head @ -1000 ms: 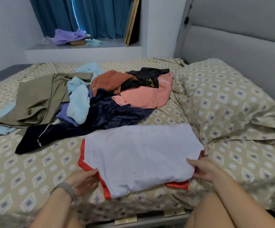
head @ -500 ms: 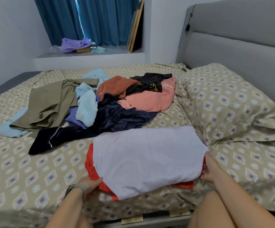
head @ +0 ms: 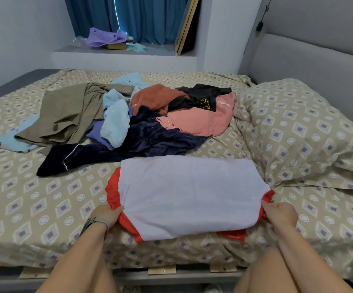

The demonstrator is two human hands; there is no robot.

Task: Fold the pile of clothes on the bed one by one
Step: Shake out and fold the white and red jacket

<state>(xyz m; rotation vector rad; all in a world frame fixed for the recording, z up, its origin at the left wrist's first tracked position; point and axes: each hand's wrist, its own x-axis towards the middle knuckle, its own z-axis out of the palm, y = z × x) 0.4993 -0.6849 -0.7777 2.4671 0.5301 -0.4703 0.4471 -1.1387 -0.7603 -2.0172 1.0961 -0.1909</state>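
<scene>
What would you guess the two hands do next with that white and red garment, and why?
Probably lift both side edges and fold the white and red garment in half. The left hand and right hand each grip a red-trimmed side, it lies flat, and the pile behind waits unfolded.

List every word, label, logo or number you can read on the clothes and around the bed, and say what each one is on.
None can be read.
Black garment: yellow print, too blurred to read.
Pink shirt: small white script near its upper right edge, too small to read.
Rust-orange garment: faint pale mark at its left edge, unreadable.
</scene>
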